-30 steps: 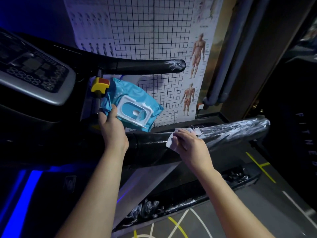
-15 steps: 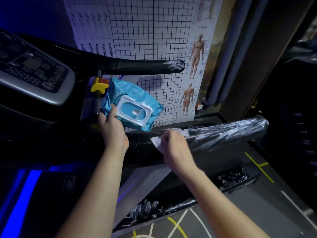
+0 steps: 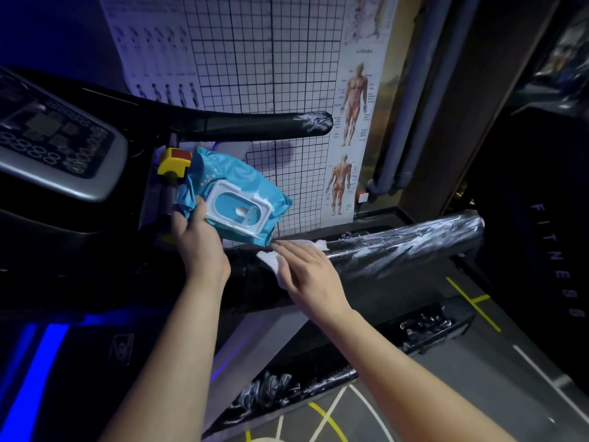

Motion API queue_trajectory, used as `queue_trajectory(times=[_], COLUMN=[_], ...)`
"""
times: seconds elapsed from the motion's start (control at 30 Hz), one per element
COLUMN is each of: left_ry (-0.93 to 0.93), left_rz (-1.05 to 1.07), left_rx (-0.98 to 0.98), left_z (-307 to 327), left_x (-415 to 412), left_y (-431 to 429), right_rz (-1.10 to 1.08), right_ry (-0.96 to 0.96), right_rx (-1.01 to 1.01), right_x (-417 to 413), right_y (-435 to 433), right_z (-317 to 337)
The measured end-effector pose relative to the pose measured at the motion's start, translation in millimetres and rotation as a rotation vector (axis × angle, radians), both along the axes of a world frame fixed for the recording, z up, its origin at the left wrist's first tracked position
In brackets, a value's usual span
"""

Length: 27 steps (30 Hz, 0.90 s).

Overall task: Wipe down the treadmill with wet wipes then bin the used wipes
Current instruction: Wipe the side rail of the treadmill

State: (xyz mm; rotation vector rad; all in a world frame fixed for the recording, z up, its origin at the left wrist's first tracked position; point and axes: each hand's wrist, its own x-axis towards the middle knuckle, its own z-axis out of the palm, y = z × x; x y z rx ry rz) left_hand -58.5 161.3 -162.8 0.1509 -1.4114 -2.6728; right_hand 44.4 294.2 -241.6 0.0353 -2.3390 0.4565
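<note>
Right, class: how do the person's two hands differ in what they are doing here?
The left hand grips the blue wipes pack, lifted clear of the rail; the right hand lies flat, pressing a white wipe onto the black handrail. Both are bare.

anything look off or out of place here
Only one thing: the flip lid on the blue wipes pack in the left hand stands open. The right hand presses a wipe on the handrail; nothing is spilled or damaged.
</note>
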Motion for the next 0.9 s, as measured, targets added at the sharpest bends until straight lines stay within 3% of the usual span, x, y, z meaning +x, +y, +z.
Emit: queue_trajectory(times=[0.13,0.33,0.5,0.67,0.9], left_ry=[0.016,0.040,0.025,0.031,0.005], left_rz=[-0.016,-0.026,-0.008,-0.015,-0.020], left_rx=[-0.023,-0.047,-0.047,-0.048,-0.067], left_z=[0.1,0.7,1.9,2.0,2.4], left_x=[2.3,3.6,5.7,4.7,5.4], left_y=[-0.1,0.0,0.2,1.2,1.4], right_rz=[0.020,-0.160,-0.356,-0.544,-0.236], right_ry=[0.098,0.120,0.035,0.046,0.088], right_rx=[0.111,0.206,0.084,-0.015,0.124], right_x=[7.9,36.6,57.2,41.2,13.0], right_y=[23.7,108.7,169.6,136.4,46.1], right_z=[-5.6,-30.0,-40.4,-37.8,-32.3])
